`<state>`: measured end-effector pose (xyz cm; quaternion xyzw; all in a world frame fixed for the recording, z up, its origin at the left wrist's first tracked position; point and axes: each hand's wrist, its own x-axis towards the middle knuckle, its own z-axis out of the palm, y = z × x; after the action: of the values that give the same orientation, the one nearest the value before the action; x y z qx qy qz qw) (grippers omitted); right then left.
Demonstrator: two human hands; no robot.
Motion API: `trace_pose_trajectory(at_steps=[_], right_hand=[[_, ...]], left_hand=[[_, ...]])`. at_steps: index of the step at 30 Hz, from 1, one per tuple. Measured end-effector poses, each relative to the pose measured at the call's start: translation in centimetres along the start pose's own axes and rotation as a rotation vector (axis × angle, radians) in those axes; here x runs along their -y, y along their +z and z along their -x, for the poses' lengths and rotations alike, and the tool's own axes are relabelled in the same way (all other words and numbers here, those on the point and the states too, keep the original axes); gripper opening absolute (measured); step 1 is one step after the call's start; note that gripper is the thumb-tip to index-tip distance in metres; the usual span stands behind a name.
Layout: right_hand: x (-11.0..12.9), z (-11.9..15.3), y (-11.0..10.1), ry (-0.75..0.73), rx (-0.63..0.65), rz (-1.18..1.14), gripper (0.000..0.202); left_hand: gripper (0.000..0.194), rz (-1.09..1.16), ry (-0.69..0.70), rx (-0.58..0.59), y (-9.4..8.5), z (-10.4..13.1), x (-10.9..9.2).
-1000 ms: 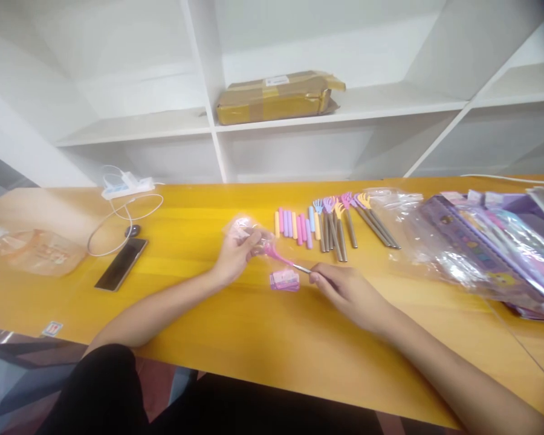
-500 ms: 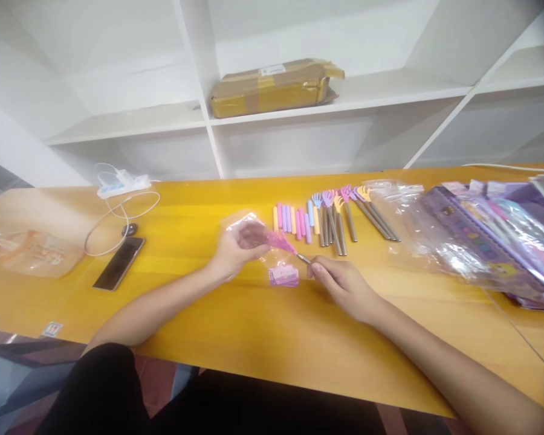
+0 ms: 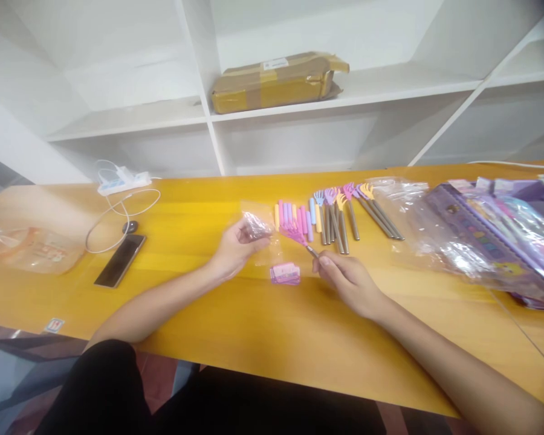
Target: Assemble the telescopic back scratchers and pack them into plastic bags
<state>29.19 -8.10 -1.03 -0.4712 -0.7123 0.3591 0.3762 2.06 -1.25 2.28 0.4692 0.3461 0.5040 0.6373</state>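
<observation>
Between the fingers of my left hand (image 3: 236, 246) is a clear plastic bag (image 3: 257, 226), gripped by its edge. My right hand (image 3: 344, 279) is closed on the metal handle of a back scratcher (image 3: 301, 237), whose pink claw points left toward the bag's mouth. The claw appears to lie outside the bag. Just below, a small stack of pink-purple cards (image 3: 285, 273) lies on the table. Behind the claw, several coloured tubes (image 3: 304, 220) stand in a row beside several back scratchers (image 3: 338, 225) with blue, purple, pink and orange claws.
At the right are clear plastic bags (image 3: 439, 241) and a purple box (image 3: 489, 235) of packaged goods. A phone (image 3: 120, 261), a power strip (image 3: 124, 182) with a white cable and an orange bag (image 3: 40, 251) lie left. A taped carton (image 3: 276, 83) rests on the shelf.
The pink claw, earlier overlapping the bag, now shows apart on its right side. My right hand has shifted slightly right. The bag is more bunched in my left fingers.
</observation>
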Motion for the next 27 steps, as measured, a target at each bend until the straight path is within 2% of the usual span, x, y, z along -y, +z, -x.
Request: trace_pose_trajectory(at_steps=[3, 10, 12, 16, 19, 23, 27], right_hand=[[0.1, 0.0, 0.0, 0.031, 0.004, -0.078, 0.057], [0.8, 0.3, 0.1, 0.083, 0.053, -0.201, 0.059], [1.1, 0.5, 0.0, 0.069, 0.107, -0.242, 0.058], [1.7, 1.1, 0.3, 0.056, 0.305, -0.253, 0.057], [1.9, 1.3, 1.0, 0.104, 0.372, -0.207, 0.057], [2.0, 1.3, 1.6, 0.225, 0.422, -0.247, 0.062], [2.2, 1.0, 1.4, 0.283, 0.425, -0.283, 0.067]], left_hand=[[0.045, 0.002, -0.003, 0.011, 0.2, 0.3, -0.1], [0.035, -0.108, 0.044, -0.01, 0.4, 1.0, -0.7], [0.035, -0.146, 0.07, -0.009, 0.3, 1.0, -0.4], [0.035, -0.165, 0.103, -0.058, 0.1, 1.0, 0.4], [0.034, -0.166, 0.097, -0.112, 0.3, 1.0, 0.9], [0.033, -0.034, 0.022, -0.112, 0.5, 1.1, 0.5], [0.033, 0.105, -0.065, -0.103, 0.7, 1.2, -0.1]])
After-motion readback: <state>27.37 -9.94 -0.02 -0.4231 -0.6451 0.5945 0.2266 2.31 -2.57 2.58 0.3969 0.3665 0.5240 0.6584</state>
